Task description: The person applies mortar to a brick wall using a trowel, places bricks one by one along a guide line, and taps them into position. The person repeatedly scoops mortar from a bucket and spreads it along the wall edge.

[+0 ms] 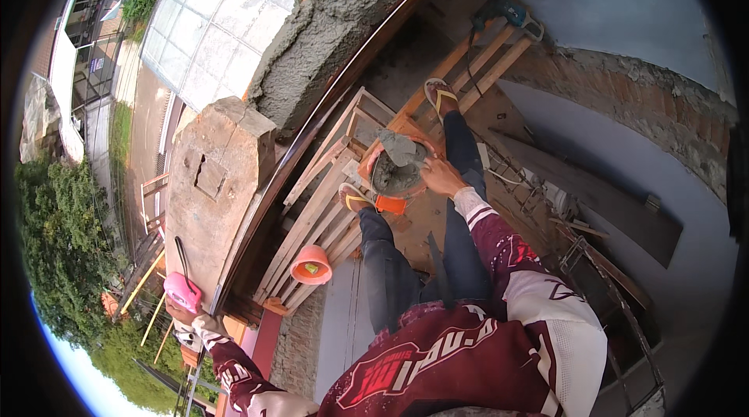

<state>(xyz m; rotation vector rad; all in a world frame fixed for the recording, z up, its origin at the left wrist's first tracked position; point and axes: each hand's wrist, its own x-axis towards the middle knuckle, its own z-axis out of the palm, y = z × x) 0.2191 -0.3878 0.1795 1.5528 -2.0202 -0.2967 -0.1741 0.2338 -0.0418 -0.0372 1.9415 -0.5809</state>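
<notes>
My right hand (441, 177) is closed around the handle of a trowel, its blade largely covered by a lump of grey mortar (400, 148). The trowel is over an orange bucket (390, 205) with wet mortar inside, between my feet. At the far left, my left hand (184, 311) rests at the end of a concrete ledge (214, 156). Right against it is a pink rounded object (182, 291) with a black strap; its kind is unclear. The left fingers are mostly hidden, so their grip does not show.
Fresh rough mortar (335, 27) tops the wall beyond the ledge. Below, my sandalled feet stand on wooden planks (312, 214), with an orange pot (311, 265) beside them. A corded power tool (507, 11) lies at the far planks. Outside the wall, the ground drops away.
</notes>
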